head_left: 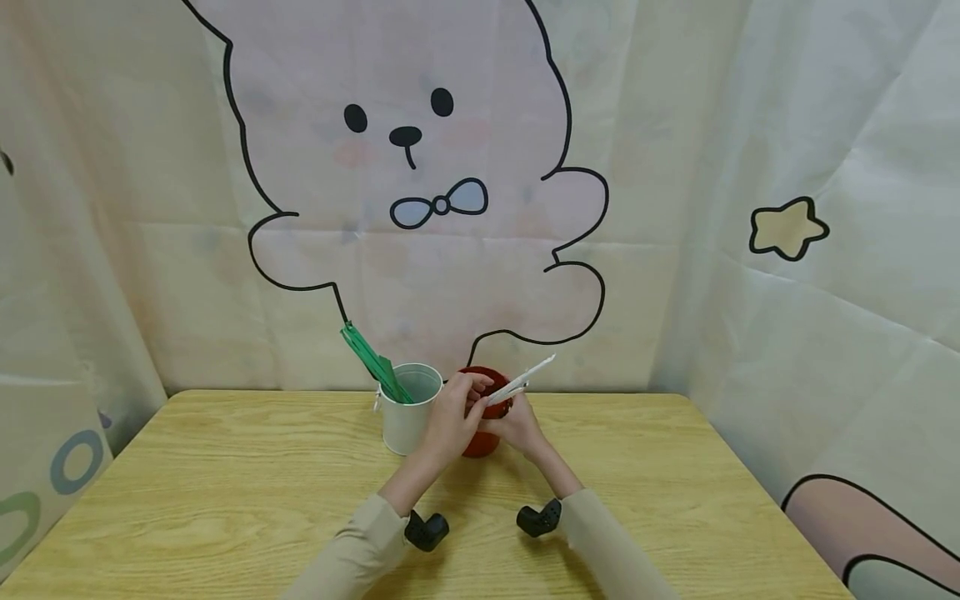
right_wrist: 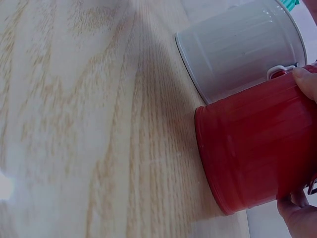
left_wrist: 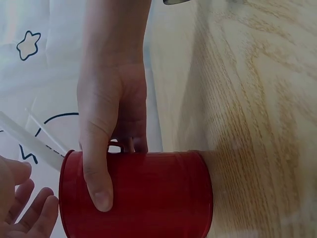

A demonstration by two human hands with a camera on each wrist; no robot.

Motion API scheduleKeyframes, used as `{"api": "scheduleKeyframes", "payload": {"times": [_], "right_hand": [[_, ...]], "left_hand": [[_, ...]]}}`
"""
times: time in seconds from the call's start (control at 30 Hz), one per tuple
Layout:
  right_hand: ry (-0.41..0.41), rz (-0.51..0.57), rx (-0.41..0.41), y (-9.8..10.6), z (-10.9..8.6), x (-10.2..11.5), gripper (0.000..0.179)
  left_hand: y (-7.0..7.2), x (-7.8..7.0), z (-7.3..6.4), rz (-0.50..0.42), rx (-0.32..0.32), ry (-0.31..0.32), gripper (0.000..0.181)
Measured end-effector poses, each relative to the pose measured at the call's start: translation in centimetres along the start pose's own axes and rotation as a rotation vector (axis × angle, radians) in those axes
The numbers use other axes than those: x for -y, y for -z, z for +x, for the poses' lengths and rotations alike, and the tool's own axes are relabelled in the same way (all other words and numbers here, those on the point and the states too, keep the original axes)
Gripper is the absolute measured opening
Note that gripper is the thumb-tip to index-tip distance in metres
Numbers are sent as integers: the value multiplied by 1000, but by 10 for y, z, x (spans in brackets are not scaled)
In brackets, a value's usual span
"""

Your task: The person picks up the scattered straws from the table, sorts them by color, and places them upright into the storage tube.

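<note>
A small red bucket (head_left: 480, 443) stands upright on the table. My right hand (head_left: 517, 423) grips it from the right side; in the left wrist view its thumb (left_wrist: 99, 178) lies along the red wall. Slim white sticks (head_left: 521, 382) lean out over the bucket's rim, up and to the right, and small dark print shows on one in the left wrist view. Close to that rim is my left hand (head_left: 453, 412), its fingers (left_wrist: 42, 213) loosely bent and spread. A white bucket (head_left: 405, 429) stands just left, with green sticks (head_left: 371, 358) leaning out of it.
The wooden table (head_left: 225, 475) runs back to a curtain (head_left: 652, 292) printed with a cartoon bear. Black wrist-worn devices (head_left: 427, 531) show near both sleeves. A metal lug (right_wrist: 280, 70) sits on the white bucket's side.
</note>
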State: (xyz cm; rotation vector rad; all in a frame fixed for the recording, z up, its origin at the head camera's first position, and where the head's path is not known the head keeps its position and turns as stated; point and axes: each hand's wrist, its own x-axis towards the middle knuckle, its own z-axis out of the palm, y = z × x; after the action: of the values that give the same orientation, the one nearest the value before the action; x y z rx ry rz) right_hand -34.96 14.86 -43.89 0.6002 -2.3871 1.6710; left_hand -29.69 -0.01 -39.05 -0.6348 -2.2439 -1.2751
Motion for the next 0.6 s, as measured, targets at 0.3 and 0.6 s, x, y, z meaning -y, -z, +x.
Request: {"api": "scheduleKeyframes", "payload": {"times": [0.3,0.6], "right_hand": [[70,49,70,4,-6,27,76],[33,102,43,10,-6,18,78]], "left_hand": [[16,8,-22,-16,17,-1,22],[45,27,-48,185,26,10,18]]}}
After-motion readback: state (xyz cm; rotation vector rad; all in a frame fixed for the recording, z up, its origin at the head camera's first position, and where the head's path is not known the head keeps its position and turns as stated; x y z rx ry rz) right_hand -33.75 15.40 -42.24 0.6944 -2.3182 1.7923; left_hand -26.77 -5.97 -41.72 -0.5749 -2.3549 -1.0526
